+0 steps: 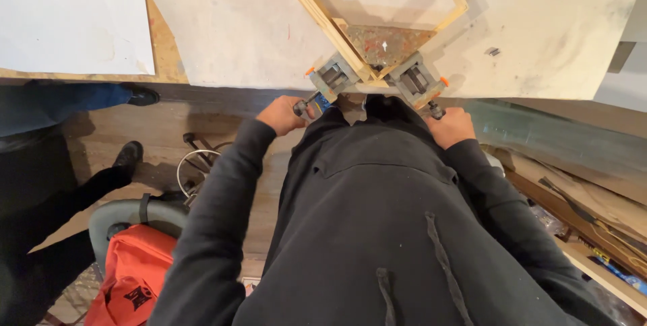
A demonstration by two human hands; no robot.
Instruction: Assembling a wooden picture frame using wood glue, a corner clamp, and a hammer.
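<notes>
Near the top middle of the picture a thin wooden frame [377,23] lies flat on a big pale table [236,23]. Its near corner sits in a grey metal corner clamp [374,77] with little orange tips, right at the table's edge.

The person stands close, in a black hooded top [377,218]. The left hand [286,115] is curled around the screw handle [304,106] on the left side of the clamp. The right hand [450,127] is curled around the other handle [435,108] on the right side. Both fists look closed tight on those handles.

The frame looks light, and its sticks are thin. I think they would bend or snap if squeezed too hard, and the corner joint could slip apart. The clamp looks heavy, hard and strong. So the handles seem the best place to hold, not the thin wood. If the frame must be lifted, I would hold it by two sides at once.

At the left of the picture another person's dark shoes [131,124] stand on the wooden floor. A red bag [135,279] rests on a grey chair at the lower left. Flat cardboard [579,198] lies at the right.
</notes>
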